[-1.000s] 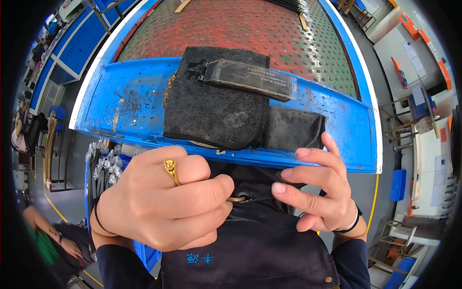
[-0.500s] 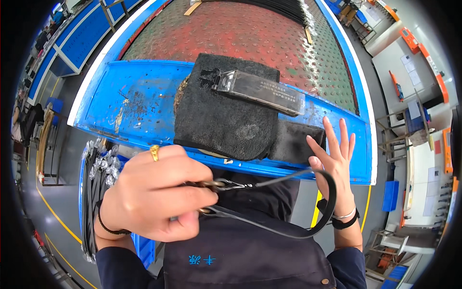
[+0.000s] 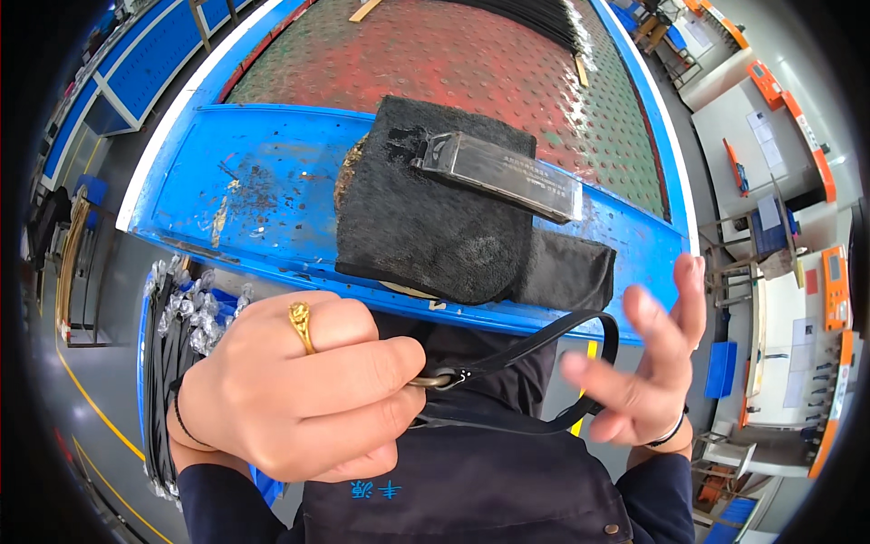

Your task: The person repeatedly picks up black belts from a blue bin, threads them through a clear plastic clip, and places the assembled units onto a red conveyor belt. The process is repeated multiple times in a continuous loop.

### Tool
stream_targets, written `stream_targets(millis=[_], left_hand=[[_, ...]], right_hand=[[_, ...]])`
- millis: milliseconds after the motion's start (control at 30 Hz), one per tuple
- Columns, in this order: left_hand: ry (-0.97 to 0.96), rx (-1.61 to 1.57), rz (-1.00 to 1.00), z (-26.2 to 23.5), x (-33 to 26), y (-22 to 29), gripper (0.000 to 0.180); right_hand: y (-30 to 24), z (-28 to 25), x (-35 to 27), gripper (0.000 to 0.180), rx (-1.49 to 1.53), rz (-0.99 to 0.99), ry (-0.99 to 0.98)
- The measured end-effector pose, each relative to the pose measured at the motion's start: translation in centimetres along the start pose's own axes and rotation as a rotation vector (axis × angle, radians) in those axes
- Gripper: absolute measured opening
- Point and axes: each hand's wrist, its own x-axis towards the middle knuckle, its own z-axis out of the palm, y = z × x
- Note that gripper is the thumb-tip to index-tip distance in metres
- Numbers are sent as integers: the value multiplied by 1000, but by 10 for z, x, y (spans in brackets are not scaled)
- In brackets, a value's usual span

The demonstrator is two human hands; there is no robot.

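Observation:
In front of my apron, my left hand is closed on the end of a black strap, by its bronze-coloured metal fitting. From there the strap runs to the right and bends back in a loop. My right hand is beside the loop's far bend, fingers spread and slightly blurred; whether it touches the strap I cannot tell. Beyond my hands a dark cloth lies on the blue ledge, with a long clear-lidded case on top and a black flap at its right.
The blue ledge borders a studded red and green surface. Black strips and a wooden stick lie at its far side. Several black straps with plastic-wrapped ends hang at my left, below the ledge.
My right hand has swung from the black flap toward me, its fingers now bent. My left hand has come slightly closer, and the strap loop has narrowed and turned.

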Motion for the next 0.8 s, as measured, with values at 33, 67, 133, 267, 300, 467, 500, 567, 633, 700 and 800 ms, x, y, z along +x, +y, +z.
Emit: stream_targets(millis=[33,67,133,267,300,467,500,567,633,700,800], left_hand=[[-3,-7,6,0,1,1,18],[-4,-9,9,0,0,1,17],[-8,-11,18,-1,0,1,16],[-22,-18,35,-3,0,2,13],[-27,-22,39,-3,0,1,13],[8,-38,76,0,0,-1,12],[13,-38,81,0,0,0,11],[19,-50,83,0,0,0,10],[31,-56,82,-1,0,-1,9],[49,-51,77,-2,-2,-2,7],[77,-44,-36,-2,-9,-3,8]], right_hand=[[1,0,2,48,-35,-82,-20],[1,1,5,49,-54,-113,-37],[0,2,10,50,-91,-173,-72],[-1,5,13,50,-96,-191,-75],[-1,5,13,51,-98,-191,-73],[3,7,12,55,-99,-172,-73],[5,7,12,55,-53,-119,-70],[9,7,13,56,42,-15,-57],[18,9,12,56,183,159,6],[31,12,1,54,246,291,108],[48,26,-20,51,149,428,149]])
